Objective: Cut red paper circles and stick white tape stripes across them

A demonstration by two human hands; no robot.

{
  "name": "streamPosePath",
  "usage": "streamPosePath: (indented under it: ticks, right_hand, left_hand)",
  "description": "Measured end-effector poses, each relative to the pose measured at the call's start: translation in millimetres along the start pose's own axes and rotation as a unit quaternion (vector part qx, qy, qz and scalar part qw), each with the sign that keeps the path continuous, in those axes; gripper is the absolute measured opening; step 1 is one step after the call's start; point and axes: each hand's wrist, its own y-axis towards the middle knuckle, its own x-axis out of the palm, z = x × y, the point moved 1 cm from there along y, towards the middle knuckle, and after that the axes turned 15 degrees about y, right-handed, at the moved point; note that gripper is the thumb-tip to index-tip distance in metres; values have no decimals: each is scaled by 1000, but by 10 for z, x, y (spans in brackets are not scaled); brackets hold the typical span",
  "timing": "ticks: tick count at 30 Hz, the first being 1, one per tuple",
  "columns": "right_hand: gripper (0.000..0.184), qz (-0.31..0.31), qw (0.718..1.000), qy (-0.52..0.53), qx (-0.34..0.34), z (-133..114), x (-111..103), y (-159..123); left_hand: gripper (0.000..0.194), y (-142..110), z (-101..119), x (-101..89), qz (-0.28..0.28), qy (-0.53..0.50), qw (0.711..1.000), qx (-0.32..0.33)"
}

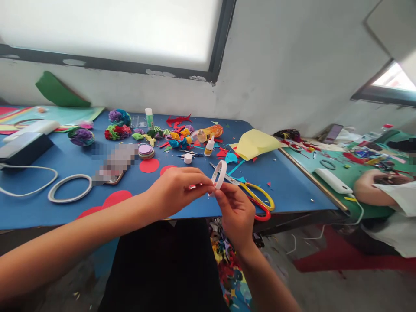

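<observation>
Both hands meet over the front edge of the blue table, at a thin roll of white tape. My left hand has its fingers and thumb pinched together at the roll's lower left edge; whether a loose end of tape lies in the pinch is too small to tell. From below, my right hand grips the bottom of the upright roll between thumb and curled fingers. Right behind the hands lie scissors with yellow and red handles, their blades partly hidden by the roll.
Around them on the blue table are a glue bottle, a glue stick, red paper circles, a phone, a white ring, paper flowers and yellow paper. At right, another person's arm rests by a green table.
</observation>
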Motion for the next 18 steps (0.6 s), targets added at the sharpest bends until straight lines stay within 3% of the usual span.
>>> streamPosePath:
  ticks: [5, 11, 18]
  right_hand:
    - [11, -21, 999, 23, 29, -92, 27, -161]
    - [11, -35, 999, 5, 38, -84, 20, -319]
    - [10, -47, 998, 15, 49, -162, 90, -375]
  left_hand:
    - [11, -229, 120, -74, 33, -3, 999, -33]
    - [14, -400, 267, -68, 17, -31, 998, -47]
    - [12, -445, 289, -72, -5, -63, 995, -75]
